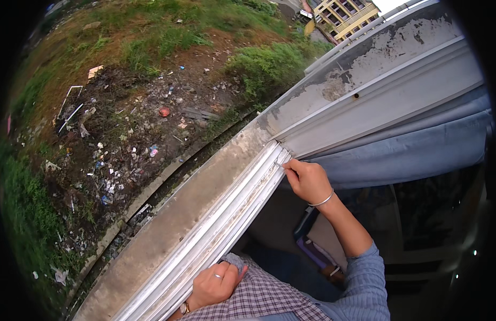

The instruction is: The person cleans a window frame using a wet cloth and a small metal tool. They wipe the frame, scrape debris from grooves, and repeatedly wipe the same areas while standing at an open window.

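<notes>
A white sliding-window track with dirty grooves runs diagonally along the sill. At its far corner, next to the upright frame, my right hand is closed in a pinch, fingertips down at the grooves. Something small and pale shows at those fingertips, too small to name. My left hand rests closed on the near part of the track, by my checked garment. A bunched grey cloth sticks out from its fingers.
Outside the track lies a weathered concrete ledge, with littered ground far below. A blue-grey curtain hangs beside the grey window frame. Inside, a purple tube-shaped object stands low beyond my right arm.
</notes>
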A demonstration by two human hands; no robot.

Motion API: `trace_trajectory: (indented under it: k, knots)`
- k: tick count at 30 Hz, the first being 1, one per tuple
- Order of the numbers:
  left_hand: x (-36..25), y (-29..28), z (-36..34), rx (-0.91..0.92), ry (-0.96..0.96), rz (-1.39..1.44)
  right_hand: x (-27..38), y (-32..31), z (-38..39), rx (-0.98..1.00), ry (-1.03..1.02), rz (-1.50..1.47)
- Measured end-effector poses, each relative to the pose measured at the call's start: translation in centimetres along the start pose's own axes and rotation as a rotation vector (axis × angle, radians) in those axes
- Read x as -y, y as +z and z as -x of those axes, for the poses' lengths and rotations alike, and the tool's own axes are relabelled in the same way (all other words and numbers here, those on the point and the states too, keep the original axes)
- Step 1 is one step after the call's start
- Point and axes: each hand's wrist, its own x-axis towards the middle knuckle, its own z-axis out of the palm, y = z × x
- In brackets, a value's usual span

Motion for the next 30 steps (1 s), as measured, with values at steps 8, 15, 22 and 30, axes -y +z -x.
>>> trace_trajectory:
  k: [8, 15, 22, 30]
  knots:
    - [-0.1, 0.2, 0.2, 0.011, -0.033, 0.001, 2.5, 0.3, 0.3, 0.106, -0.077, -0.223]
    - [0.2, 0.1, 0.5, 0.048, -0.001, -0.060, 3.9, 1.6, 0.7, 0.008, -0.102, -0.221]
    - [0.2, 0.4, 0.4, 0.027, 0.014, -0.071, 2.7, 1.9, 0.3, 0.019, -0.016, -0.314]
    - [-0.1, 0.2, 0.4, 0.029, -0.021, -0.051, 1.2, 1.1, -2.0, -0.102, 0.093, -0.051]
